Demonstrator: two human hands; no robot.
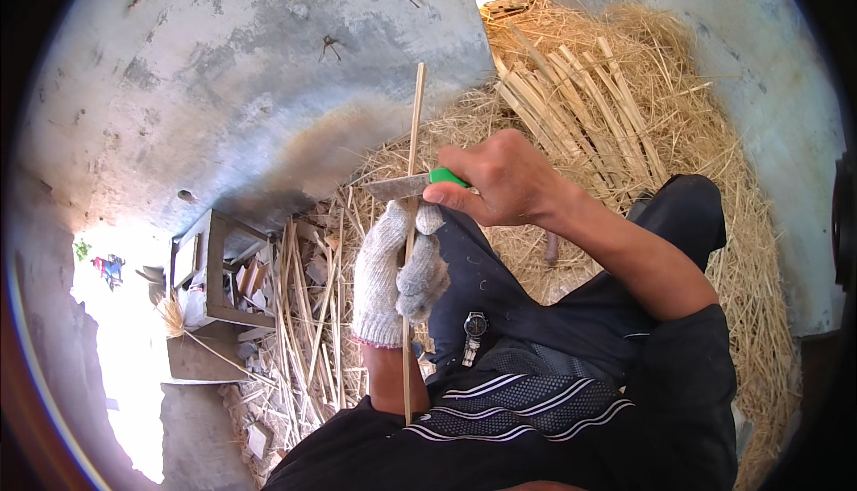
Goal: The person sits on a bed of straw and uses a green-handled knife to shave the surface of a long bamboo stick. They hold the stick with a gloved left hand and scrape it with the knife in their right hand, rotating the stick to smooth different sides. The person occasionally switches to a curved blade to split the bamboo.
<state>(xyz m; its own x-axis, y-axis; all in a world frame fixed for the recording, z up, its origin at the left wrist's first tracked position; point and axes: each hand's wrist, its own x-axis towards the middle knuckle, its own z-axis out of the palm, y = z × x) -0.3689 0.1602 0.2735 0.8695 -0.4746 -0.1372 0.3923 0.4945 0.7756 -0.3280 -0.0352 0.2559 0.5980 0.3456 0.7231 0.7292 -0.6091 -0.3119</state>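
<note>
My left hand [393,263], in a knitted off-white glove with greyish fingers, is closed around a long thin wooden strip [417,120]. The strip runs nearly upright through the picture, from beyond the hand down to my chest. My bare right hand [495,178] grips the green handle of a knife [397,188]. Its blade lies across the strip just beyond the gloved fingers, pointing left; whether the edge is cutting in cannot be made out. A wristwatch [475,335] with a metal band rests on my dark trousers.
Split wooden strips [580,107] lie on a heap of straw shavings [714,196] at the far right. More long strips [308,312] lie at the left, beside a wooden box frame [214,268] holding scraps. A worn wall [268,71] stands ahead, and a bright opening [116,357] is at the left.
</note>
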